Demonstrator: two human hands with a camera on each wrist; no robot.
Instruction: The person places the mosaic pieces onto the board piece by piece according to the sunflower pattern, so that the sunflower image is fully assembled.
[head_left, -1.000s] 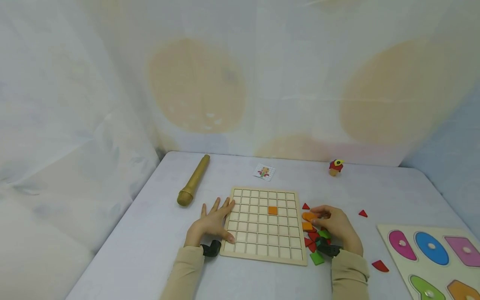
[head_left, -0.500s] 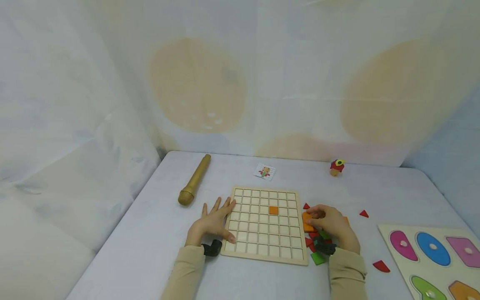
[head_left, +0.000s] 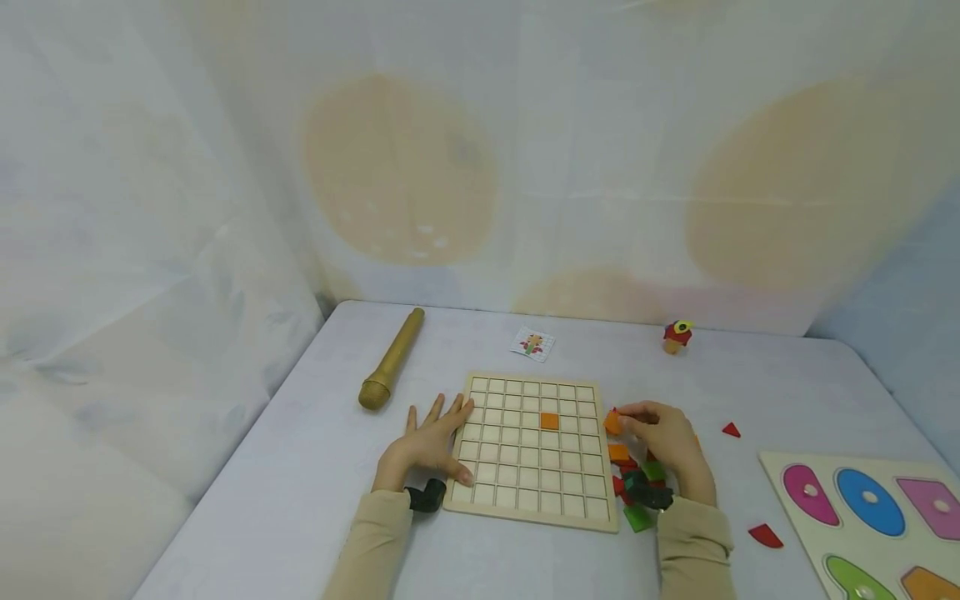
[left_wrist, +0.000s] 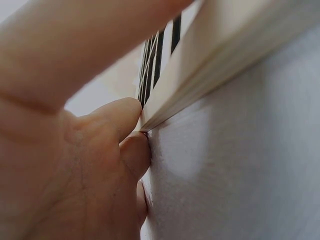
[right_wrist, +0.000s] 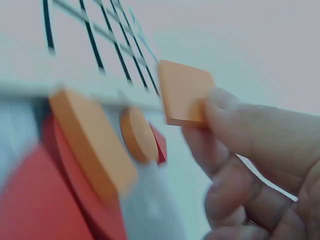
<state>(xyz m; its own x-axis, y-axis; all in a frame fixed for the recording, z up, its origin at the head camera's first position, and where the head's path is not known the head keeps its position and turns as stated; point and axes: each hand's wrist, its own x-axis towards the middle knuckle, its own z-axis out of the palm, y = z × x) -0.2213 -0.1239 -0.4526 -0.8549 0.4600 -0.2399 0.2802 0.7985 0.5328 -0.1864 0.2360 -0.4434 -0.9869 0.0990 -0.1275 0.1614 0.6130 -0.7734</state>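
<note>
A wooden grid board (head_left: 510, 482) lies on the table, with one orange square tile (head_left: 550, 421) in a cell right of centre. My left hand (head_left: 423, 450) rests on the board's left edge, fingers spread and the thumb over the frame. Beyond the right edge, my right hand (head_left: 670, 437) pinches another orange square tile (right_wrist: 182, 92) between thumb and fingers, raised off the table. Below it, in the right wrist view, are an orange round piece (right_wrist: 139, 135), a blurred orange piece (right_wrist: 92, 145) and red pieces (right_wrist: 45, 200). Green pieces (head_left: 638, 518) lie near my right wrist, partly hidden.
A gold microphone (head_left: 392, 358) lies at the back left. Behind the board is a small picture card (head_left: 532, 342). A toy parrot (head_left: 677, 336) stands at the back right. Loose red pieces (head_left: 766, 536) and a knobbed shape puzzle (head_left: 817, 533) lie to the right.
My right hand has shifted among the orange pieces and lifted slightly away, now with a square tile in its fingertips. The left hand keeps its place on the board.
</note>
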